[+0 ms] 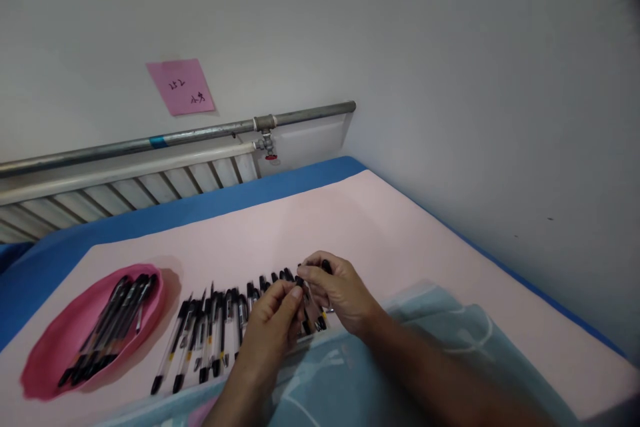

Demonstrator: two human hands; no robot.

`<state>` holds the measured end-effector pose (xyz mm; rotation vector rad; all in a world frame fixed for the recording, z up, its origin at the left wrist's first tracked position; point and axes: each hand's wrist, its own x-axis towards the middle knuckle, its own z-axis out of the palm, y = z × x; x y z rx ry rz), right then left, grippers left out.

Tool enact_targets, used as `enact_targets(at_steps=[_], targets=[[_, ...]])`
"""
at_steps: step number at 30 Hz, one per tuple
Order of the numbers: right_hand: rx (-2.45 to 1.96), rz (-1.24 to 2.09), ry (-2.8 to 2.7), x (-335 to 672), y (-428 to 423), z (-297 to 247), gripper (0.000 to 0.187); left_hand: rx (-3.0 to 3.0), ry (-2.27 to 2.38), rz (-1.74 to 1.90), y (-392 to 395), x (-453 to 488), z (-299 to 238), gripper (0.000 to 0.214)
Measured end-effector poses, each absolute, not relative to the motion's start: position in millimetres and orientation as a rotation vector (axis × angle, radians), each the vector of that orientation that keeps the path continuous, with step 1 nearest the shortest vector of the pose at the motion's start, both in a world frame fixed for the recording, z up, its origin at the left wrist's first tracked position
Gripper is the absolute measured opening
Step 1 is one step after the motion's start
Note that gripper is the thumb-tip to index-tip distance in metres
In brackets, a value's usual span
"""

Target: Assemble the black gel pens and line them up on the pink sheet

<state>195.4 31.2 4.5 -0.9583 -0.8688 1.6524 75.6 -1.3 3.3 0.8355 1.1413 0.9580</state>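
Note:
My left hand [277, 317] is closed in a pinch, thumb against forefinger, low over a row of pens. Something small and dark shows at its fingertips, too small to name. My right hand [340, 290] is curled beside it, its fingertips almost meeting the left ones. A black rounded pen end [327, 266] sticks up from the right hand's grip; the rest is hidden by the fingers. Clear-barrelled pens with black ends [220, 330] lie side by side beneath and left of my hands, among loose caps and small pen parts.
A pink bowl-like tray [40, 363] holding several assembled black pens stands at the left. The pale pink tabletop sheet [320, 220] lies over a blue cover [300, 177]. Light blue cloth [430, 327] covers the near edge. Behind are a radiator [150, 187], a pipe and walls.

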Motion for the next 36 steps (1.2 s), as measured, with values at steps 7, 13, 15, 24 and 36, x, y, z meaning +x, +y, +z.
enact_targets(at_steps=[7,13,15,24,36], targets=[[-0.996,1.669,-0.883,194,29,7,0.02,0.877,1.176,0.983,-1,75,0,0.034],[-0.9,1.796,-0.868,195,30,7,0.021,0.845,1.137,0.967,-1,75,0,0.035],[-0.928,1.799,-0.854,195,30,8,0.023,0.843,1.165,0.991,-1,76,2,0.035],[-0.924,1.759,-0.869,194,29,6,0.021,0.844,1.16,0.97,0,74,0,0.036],[-0.827,1.622,-0.644,216,47,9,0.016,0.741,1.113,0.904,-2,75,11,0.034]])
